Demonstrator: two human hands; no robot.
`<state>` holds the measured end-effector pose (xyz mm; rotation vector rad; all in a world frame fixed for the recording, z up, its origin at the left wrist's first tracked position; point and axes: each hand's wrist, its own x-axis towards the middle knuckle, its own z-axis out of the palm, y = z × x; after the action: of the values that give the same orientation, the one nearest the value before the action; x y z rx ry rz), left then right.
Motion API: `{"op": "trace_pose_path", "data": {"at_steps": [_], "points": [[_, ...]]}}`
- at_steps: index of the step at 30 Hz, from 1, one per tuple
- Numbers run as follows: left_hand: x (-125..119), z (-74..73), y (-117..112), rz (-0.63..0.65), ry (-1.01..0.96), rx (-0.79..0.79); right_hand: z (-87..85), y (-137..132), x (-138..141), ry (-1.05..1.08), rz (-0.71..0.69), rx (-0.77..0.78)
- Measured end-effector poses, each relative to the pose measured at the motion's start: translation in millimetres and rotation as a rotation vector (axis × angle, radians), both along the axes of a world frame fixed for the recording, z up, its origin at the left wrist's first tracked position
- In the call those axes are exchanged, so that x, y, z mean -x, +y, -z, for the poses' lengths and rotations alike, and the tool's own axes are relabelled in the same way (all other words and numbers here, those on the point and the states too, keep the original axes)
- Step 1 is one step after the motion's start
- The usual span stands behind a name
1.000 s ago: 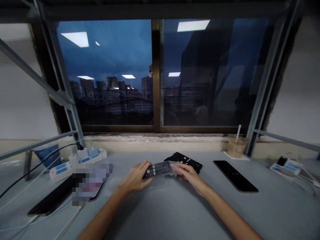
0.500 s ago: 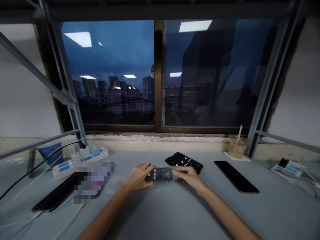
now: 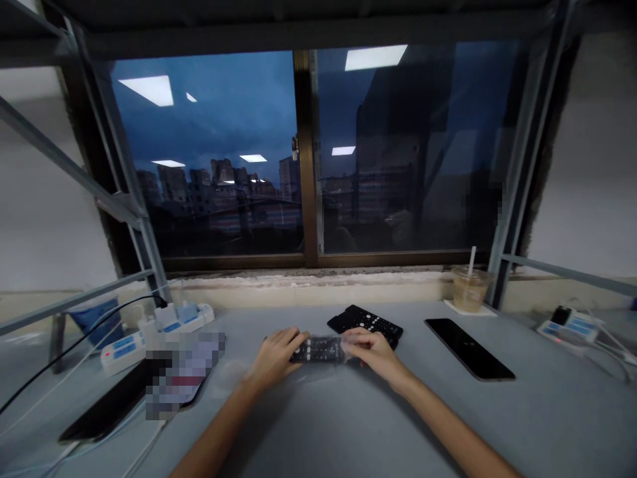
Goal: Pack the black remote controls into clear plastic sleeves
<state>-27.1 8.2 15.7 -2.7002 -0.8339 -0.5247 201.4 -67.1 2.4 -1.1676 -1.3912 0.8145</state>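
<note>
Both my hands hold one black remote control (image 3: 317, 348) just above the grey table (image 3: 348, 425), in the middle of the view. My left hand (image 3: 275, 356) grips its left end with fingers curled over the buttons. My right hand (image 3: 374, 351) is closed on its right end, where a clear plastic wrap (image 3: 348, 344) covers the remote. More black remotes (image 3: 365, 322) lie stacked right behind my right hand.
A dark phone (image 3: 468, 348) lies to the right, and an iced drink cup with a straw (image 3: 468, 287) stands by the window sill. A power strip with plugs (image 3: 154, 325) and a dark flat device (image 3: 107, 408) are at the left; another power strip (image 3: 572, 325) sits far right.
The remote has come down closer to the table and my hands have drawn together along it. The camera view tilted down slightly.
</note>
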Motion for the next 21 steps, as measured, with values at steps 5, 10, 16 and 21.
{"op": "trace_pose_path", "data": {"at_steps": [5, 10, 16, 21], "points": [[5.7, -11.2, 0.7, -0.083, -0.036, 0.022, -5.7, -0.7, -4.7, -0.009, 0.020, 0.006], [19.8, -13.5, 7.0, -0.187, -0.085, 0.086, -9.3, 0.3, -16.7, 0.125, 0.189, 0.051], [24.7, -10.7, 9.9, -0.189, -0.130, 0.069, -3.8, 9.5, -16.2, 0.503, 0.258, 0.090], [27.2, -13.3, 12.0, -0.269, -0.119, 0.042, -2.6, 13.1, -20.9, 0.602, 0.425, 0.018]]}}
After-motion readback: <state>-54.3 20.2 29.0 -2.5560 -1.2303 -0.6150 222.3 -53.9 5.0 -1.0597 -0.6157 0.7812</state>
